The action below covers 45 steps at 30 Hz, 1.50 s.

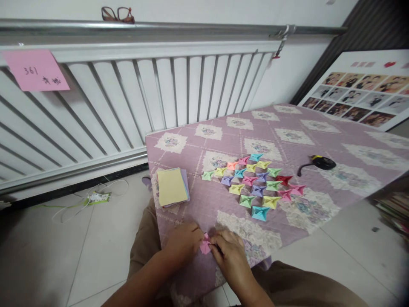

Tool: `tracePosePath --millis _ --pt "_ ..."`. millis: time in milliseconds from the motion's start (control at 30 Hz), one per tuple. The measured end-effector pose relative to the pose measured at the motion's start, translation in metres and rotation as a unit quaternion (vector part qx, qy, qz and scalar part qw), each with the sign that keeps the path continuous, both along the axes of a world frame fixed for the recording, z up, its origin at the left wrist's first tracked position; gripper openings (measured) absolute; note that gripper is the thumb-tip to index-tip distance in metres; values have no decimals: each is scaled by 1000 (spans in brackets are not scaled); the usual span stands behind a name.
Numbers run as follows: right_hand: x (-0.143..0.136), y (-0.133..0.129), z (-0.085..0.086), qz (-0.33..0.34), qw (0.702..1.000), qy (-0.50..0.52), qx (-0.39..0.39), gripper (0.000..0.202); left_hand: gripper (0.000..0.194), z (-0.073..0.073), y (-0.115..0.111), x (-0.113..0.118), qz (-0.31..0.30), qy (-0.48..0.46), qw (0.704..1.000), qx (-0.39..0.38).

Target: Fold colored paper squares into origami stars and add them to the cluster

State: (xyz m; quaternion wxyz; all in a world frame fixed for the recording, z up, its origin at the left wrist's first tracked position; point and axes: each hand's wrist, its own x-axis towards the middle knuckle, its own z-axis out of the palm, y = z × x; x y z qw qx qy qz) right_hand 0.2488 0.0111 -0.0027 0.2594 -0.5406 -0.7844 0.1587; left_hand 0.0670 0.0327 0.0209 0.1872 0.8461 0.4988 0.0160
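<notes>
Between my two hands, near the front corner of the table, is a small folded piece of pink paper (205, 244). My left hand (184, 239) pinches its left side, its fingers curled and partly hidden behind the knuckles. On the other side, my right hand (228, 247) grips the paper's edge between thumb and fingers. Beyond the hands stand several folded paper pieces (256, 189) in slanting rows, coloured yellow, green, blue, purple, pink, orange and red. To the left lies a stack of paper sheets (172, 187), a yellow one on top.
A purple flowered cloth (198, 149) covers the table. A black object with a short strap (323, 162) lies at the right. Behind the table run a white radiator (179, 89) and a pipe with glasses (118, 15) on it. A power strip (97, 198) with cables lies on the floor.
</notes>
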Motion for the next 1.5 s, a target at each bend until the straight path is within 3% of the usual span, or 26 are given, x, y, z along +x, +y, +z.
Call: tracePosePath --millis 267,467,667,900,1067,1333,1500 --pt "7 1 -7 57 997 -36 34 12 19 -14 -7 -6 -42 -4 999 34" --pt "9 1 -7 83 990 -53 100 15 23 -12 -12 -9 -49 -3 996 68" --pt "11 0 -4 100 987 -61 111 17 19 -17 -13 -12 -61 2 995 80" --pt "13 -15 -11 78 984 -77 143 30 27 -25 -27 -10 -78 2 988 132" --pt "10 -30 -19 50 972 -143 182 42 27 -28 -44 -9 -59 0 981 184" --pt "14 -32 -25 55 960 -180 206 41 38 -29 -52 -8 -57 30 989 136" --pt "14 -35 -28 86 956 -182 213 42 37 -30 -52 -9 -53 30 984 165"
